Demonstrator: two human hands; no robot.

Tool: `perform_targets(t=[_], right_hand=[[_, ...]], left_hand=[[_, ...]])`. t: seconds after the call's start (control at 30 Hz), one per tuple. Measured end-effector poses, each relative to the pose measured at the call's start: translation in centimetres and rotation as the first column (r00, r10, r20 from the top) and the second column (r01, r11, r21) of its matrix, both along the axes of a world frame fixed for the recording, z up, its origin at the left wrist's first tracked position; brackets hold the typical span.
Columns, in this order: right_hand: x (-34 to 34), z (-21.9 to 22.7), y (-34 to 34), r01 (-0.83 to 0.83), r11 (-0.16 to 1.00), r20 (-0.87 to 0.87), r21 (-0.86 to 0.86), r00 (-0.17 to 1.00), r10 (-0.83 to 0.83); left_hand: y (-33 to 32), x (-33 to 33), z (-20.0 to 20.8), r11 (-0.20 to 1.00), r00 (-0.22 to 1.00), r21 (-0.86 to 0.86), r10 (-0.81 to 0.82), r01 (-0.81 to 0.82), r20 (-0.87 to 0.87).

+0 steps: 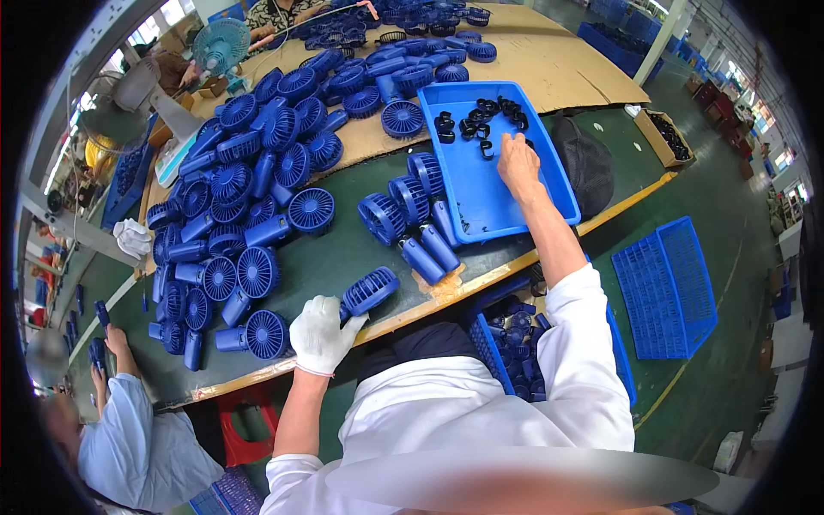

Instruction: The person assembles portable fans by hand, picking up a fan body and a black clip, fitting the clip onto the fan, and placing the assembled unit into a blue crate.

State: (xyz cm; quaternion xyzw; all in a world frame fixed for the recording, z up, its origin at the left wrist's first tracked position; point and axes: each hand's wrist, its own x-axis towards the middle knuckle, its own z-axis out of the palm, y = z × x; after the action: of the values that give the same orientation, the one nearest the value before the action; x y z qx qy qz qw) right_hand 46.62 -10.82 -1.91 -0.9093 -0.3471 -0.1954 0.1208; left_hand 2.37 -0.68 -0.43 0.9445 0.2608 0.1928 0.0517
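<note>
Fan point(371, 290) within curled left hand point(324, 335); bunched right hand point(519, 163) over tray point(481, 202), hold unclear

No text, label, number or sign can be read: the fans point(311, 210) at left, the tray point(476, 193), crate point(644, 296) and bench point(324, 264) show nothing legible.

Saw a blue basket point(652, 300) on the green floor point(738, 360) to the right, near a yellow line point(662, 394). Found a red stool point(230, 421) low on the left, and a purple basket point(225, 496) close to it. Noticed a co-worker point(146, 451) in light blue at the left, and another person point(283, 15) in a dark pattern at the far side. Spotted a teal desk fan point(221, 46), a crumpled white cloth point(133, 238) and a flat brown cardboard sheet point(549, 51)
</note>
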Motion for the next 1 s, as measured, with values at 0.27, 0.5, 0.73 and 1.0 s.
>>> perform_targets(t=[0.27,0.5,0.73,1.0], right_hand=[[1.2,0.3,-0.7,-0.096,0.939,-0.012,0.329,0.994,0.106],[-7.1,5.6,-2.5,-0.182,0.651,-0.049,0.737,0.946,0.319],[-25.7,5.4,-3.9,-0.211,0.495,-0.283,0.843,0.608,0.742],[-32.9,3.5,-4.7,-0.054,0.229,-0.217,0.972,0.175,0.96]], left_hand=[[0.6,0.4,0.1,0.996,1.0,0.083,-0.013,0.012,0.019],[1.3,0.2,-1.1,0.993,0.921,-0.085,0.104,-0.077,0.376],[-0.2,-0.5,-2.1,0.25,0.461,-0.68,0.572,0.69,0.678],[-4.5,-0.7,0.6,0.449,0.534,-0.774,0.56,0.447,0.633]])
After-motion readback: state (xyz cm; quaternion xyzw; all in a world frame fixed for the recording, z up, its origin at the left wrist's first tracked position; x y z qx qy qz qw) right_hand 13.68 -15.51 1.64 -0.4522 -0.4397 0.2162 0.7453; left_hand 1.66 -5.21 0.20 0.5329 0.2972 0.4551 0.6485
